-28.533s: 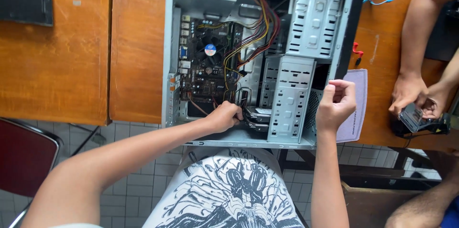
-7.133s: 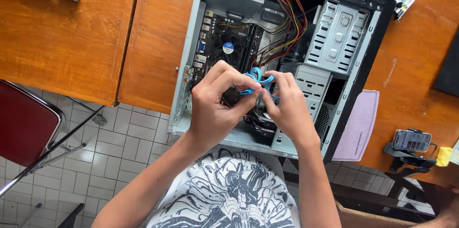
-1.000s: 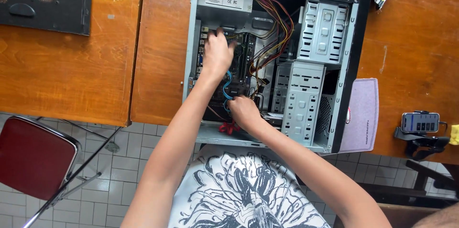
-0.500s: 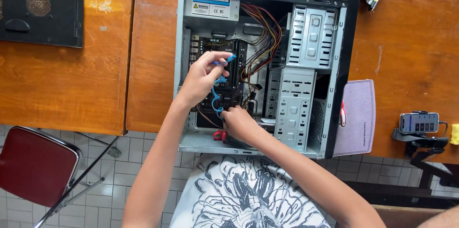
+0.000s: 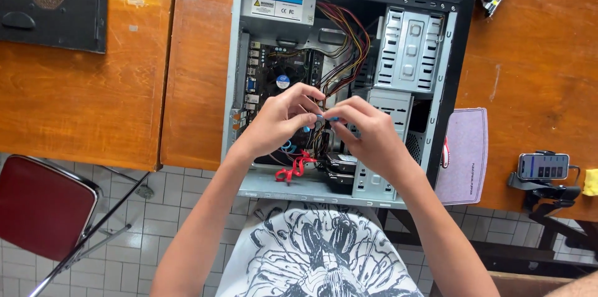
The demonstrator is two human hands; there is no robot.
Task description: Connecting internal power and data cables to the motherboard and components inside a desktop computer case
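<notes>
Over the open computer case (image 5: 349,79) on the tabletop (image 5: 112,104), a thin blue cable (image 5: 324,117) is now pinched between the left hand (image 5: 283,119) and right hand (image 5: 364,132), lifted off the motherboard (image 5: 280,76) reached into half a second ago, so it looks freed, with a red cable (image 5: 293,169) left near.
</notes>
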